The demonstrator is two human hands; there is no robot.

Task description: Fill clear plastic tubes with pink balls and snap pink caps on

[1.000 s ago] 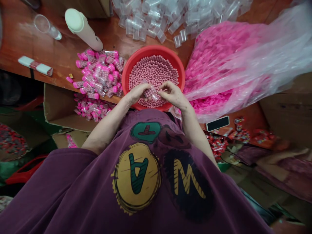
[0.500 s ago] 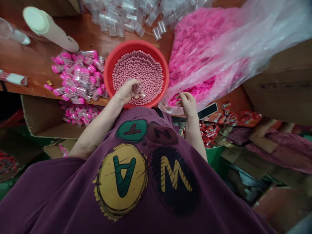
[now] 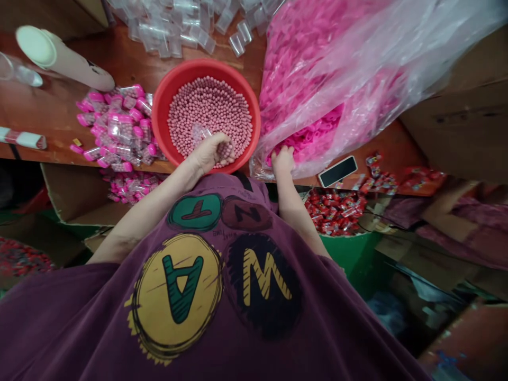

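My left hand [image 3: 212, 151] is closed around a small clear plastic container [image 3: 226, 152] with pink beads in it, over the near side of a red bowl [image 3: 157, 108]. Round pink beads [image 3: 210, 100] fill much of this bowl, and more clear plastic [image 3: 200, 132] lies on them beside my fingers. My right hand [image 3: 283, 160] reaches into the mouth of a clear plastic bag [image 3: 357, 69] full of bright pink plastic caps [image 3: 311, 129]. Its fingertips are among the caps, partly hidden, so their grip does not show.
Capped containers of beads [image 3: 119, 127] are heaped left of the bowl, above an open carton [image 3: 67, 196]. Empty clear containers [image 3: 170, 26] lie at the back. A white bottle-like object [image 3: 67, 61] stands at left. A phone [image 3: 337, 171] and red wrapped pieces [image 3: 337, 211] are at right.
My right hand has moved down and in among the pink caps at the bag's mouth. My left hand stays over the bowl with the container. The whole view has shifted slightly.
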